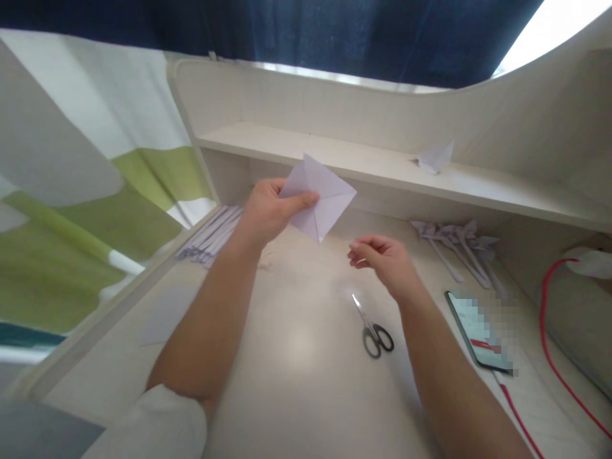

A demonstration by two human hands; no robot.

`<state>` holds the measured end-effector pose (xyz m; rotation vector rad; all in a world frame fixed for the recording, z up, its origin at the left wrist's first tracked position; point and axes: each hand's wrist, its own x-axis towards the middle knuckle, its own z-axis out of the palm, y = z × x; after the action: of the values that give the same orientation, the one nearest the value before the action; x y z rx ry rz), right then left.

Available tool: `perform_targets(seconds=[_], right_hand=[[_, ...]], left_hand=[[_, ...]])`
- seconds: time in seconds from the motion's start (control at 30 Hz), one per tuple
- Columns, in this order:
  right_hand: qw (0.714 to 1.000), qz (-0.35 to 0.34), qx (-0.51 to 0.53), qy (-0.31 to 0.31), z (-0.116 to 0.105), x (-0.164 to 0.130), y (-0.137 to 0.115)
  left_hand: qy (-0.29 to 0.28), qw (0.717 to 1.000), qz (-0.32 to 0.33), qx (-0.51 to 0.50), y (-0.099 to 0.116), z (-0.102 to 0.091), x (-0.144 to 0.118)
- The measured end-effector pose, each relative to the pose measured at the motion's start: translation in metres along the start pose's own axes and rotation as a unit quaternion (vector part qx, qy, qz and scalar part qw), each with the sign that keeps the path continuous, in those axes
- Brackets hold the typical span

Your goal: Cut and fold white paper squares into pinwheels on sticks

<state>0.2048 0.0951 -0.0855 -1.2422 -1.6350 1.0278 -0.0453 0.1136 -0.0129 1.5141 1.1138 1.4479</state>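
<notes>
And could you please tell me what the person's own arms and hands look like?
The left hand and right hand are bare, with no gloves or watch showing. A plain whitish sleeve shows on the left arm; no sleeve is visible on the right arm.

My one camera sits on my head and looks forward and down over the white desk [296, 382]. My forearms [215, 312] reach in from the lower edge, seen from above and behind, with my left hand [270, 207] close to the middle and my right hand [385, 261] a little right of it and lower. The view is near enough that both hands stand out large, yet wide: the shelf [310, 143] crosses the upper part, a dark blue curtain [335, 38] fills much of the top, a green-and-white curtain [157, 175] the left side, and a red cable [544, 312] hangs toward the right edge.
</notes>
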Motion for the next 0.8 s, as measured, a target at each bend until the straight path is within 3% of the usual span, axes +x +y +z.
perform_targets(seconds=[0.1, 0.2, 0.37, 0.57, 0.8], right_hand=[[0.992, -0.001, -0.075, -0.102, 0.057, 0.023, 0.017], [0.972, -0.032, -0.165, -0.165, 0.111, 0.055, 0.019], [0.917, -0.047, -0.316, -0.238, 0.169, 0.103, 0.008], [0.853, -0.031, -0.444, -0.272, 0.188, 0.116, 0.013], [0.819, -0.012, -0.507, -0.268, 0.188, 0.109, 0.014]], left_hand=[[0.058, 0.997, -0.023, 0.049, 0.001, -0.037, -0.002], [0.101, 0.991, -0.039, 0.082, -0.004, -0.066, 0.0], [0.129, 0.987, -0.013, 0.097, -0.012, -0.091, 0.011], [0.128, 0.986, 0.02, 0.107, -0.011, -0.096, 0.014], [0.118, 0.988, 0.021, 0.097, -0.006, -0.098, 0.003]])
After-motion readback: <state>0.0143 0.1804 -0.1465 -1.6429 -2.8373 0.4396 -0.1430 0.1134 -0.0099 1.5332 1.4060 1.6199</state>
